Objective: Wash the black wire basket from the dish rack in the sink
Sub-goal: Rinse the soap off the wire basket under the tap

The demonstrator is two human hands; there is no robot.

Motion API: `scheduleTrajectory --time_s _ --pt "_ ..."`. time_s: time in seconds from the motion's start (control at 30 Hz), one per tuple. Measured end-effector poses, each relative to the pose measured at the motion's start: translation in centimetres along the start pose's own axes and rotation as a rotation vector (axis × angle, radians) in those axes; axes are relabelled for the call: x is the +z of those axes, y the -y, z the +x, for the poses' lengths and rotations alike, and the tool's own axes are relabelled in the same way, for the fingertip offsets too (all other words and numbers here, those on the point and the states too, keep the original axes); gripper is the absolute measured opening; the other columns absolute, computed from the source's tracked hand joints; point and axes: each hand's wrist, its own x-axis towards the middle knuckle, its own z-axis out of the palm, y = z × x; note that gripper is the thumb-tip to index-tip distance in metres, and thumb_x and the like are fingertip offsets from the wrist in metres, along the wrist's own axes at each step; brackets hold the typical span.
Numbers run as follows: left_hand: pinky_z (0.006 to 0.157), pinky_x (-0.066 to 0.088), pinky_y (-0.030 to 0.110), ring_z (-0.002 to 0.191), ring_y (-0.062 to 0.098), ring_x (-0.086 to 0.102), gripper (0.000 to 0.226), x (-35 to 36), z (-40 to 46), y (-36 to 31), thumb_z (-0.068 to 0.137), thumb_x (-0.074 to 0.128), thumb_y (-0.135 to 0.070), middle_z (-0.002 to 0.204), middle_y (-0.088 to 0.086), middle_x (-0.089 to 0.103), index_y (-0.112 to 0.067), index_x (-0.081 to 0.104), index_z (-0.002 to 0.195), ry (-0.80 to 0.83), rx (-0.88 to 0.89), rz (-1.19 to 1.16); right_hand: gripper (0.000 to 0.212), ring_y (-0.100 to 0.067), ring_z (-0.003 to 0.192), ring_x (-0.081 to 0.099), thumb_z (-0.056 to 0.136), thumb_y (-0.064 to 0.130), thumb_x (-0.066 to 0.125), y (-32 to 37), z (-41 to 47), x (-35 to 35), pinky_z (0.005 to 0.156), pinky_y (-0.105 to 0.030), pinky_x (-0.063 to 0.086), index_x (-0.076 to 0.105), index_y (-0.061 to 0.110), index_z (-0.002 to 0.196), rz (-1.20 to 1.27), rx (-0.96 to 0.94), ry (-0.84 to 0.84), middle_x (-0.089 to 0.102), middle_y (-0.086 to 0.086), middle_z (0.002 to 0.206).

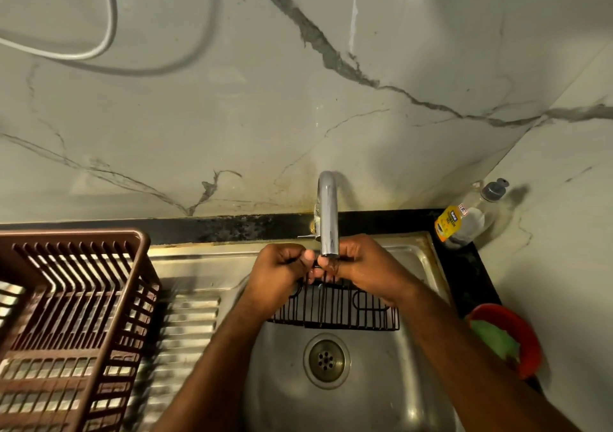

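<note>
The black wire basket (335,309) hangs over the steel sink (331,395), above the drain, right under the chrome tap (327,214). My left hand (278,274) grips the basket's upper rim on the left, fingers curled round the wire. My right hand (363,267) grips the same rim just beside it, below the tap's spout. Both hands hide the top of the basket. I cannot make out any water stream.
A brown plastic dish rack (71,322) stands on the ribbed drainboard (185,328) at the left. A dish soap bottle (469,216) stands in the back right corner. A red holder with a green sponge (504,338) sits right of the sink.
</note>
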Motion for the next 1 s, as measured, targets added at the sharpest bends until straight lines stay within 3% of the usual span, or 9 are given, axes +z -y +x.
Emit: scheduleTrajectory --time_s 0.17,0.27,0.33,0.43,0.53,0.7,0.87,0.93,1.0 --pt "0.065 0.056 0.031 0.068 0.022 0.068 0.034 -0.4 0.2 0.0 0.100 0.057 -0.001 0.072 0.011 0.074 -0.012 0.077 0.074 -0.021 -0.014 -0.060 0.016 -0.016 0.081 0.075 0.091 0.016 0.073 0.2 0.2 -0.3 0.072 -0.025 0.060 0.076 0.007 0.103 -0.046 0.001 0.019 0.078 -0.005 0.087" --pt "0.064 0.053 0.034 0.064 0.025 0.064 0.034 -0.6 0.5 0.7 0.098 0.062 -0.012 0.068 0.014 0.072 -0.016 0.077 0.068 -0.032 -0.018 -0.070 0.017 -0.016 0.077 0.075 0.088 0.019 0.076 0.2 0.2 -0.1 0.068 -0.024 0.059 0.076 0.008 0.101 -0.019 0.017 0.009 0.079 -0.004 0.086" --pt "0.064 0.051 0.035 0.063 0.027 0.063 0.030 -0.8 0.7 1.1 0.096 0.063 -0.016 0.068 0.018 0.071 -0.013 0.075 0.069 -0.041 -0.030 -0.065 0.017 -0.017 0.075 0.075 0.086 0.021 0.078 0.0 0.1 0.0 0.069 -0.026 0.059 0.077 0.010 0.098 -0.012 0.012 0.001 0.078 -0.004 0.085" --pt "0.059 0.048 0.028 0.057 0.017 0.058 0.040 -1.2 0.8 1.3 0.101 0.056 -0.004 0.059 0.006 0.063 -0.013 0.068 0.064 -0.080 -0.056 -0.075 0.014 -0.018 0.077 0.075 0.084 0.023 0.080 -0.7 -0.2 -0.6 0.074 -0.028 0.060 0.077 0.012 0.092 -0.007 0.042 -0.027 0.078 -0.004 0.083" --pt "0.056 0.044 0.024 0.052 0.013 0.052 0.039 -2.4 0.9 1.4 0.102 0.054 -0.010 0.055 0.001 0.056 -0.012 0.060 0.063 -0.162 -0.097 -0.234 0.009 -0.015 0.074 0.074 0.086 0.026 0.077 -1.5 -1.0 -2.2 0.073 -0.029 0.060 0.076 0.016 0.087 -0.086 0.073 -0.050 0.077 0.000 0.080" --pt "0.062 0.040 0.031 0.051 0.013 0.048 0.051 -3.7 1.1 2.3 0.104 0.045 -0.006 0.053 0.000 0.053 -0.017 0.060 0.057 -0.251 -0.123 -0.399 0.008 -0.022 0.066 0.071 0.087 0.028 0.076 -1.9 -1.3 -4.4 0.065 -0.036 0.059 0.078 0.021 0.086 -0.218 0.086 -0.076 0.076 0.000 0.075" --pt "0.085 0.050 0.035 0.078 0.018 0.071 0.035 -4.5 0.4 1.5 0.104 0.049 -0.016 0.075 0.006 0.073 -0.007 0.069 0.077 -0.175 -0.056 -0.169 0.008 -0.013 0.060 0.068 0.088 0.025 0.077 -1.7 -0.8 -3.7 0.055 -0.023 0.050 0.078 0.016 0.087 -0.264 0.068 -0.084 0.075 0.000 0.070" --pt "0.087 0.053 0.034 0.085 0.015 0.072 0.030 -4.4 0.3 0.5 0.102 0.054 -0.028 0.083 0.004 0.075 -0.013 0.073 0.084 -0.024 -0.044 0.107 0.009 -0.005 0.061 0.068 0.087 0.027 0.077 -1.4 -0.7 -2.9 0.058 -0.019 0.048 0.077 0.019 0.085 -0.351 0.047 -0.046 0.074 0.004 0.069" --pt "0.079 0.056 0.033 0.076 0.009 0.068 0.021 -3.2 0.5 -0.6 0.101 0.061 -0.030 0.076 -0.004 0.071 -0.029 0.072 0.082 0.130 -0.022 0.486 0.011 0.000 0.060 0.066 0.087 0.032 0.076 -1.0 -0.4 -2.1 0.062 -0.019 0.049 0.075 0.025 0.078 -0.441 0.037 -0.028 0.073 0.007 0.068"
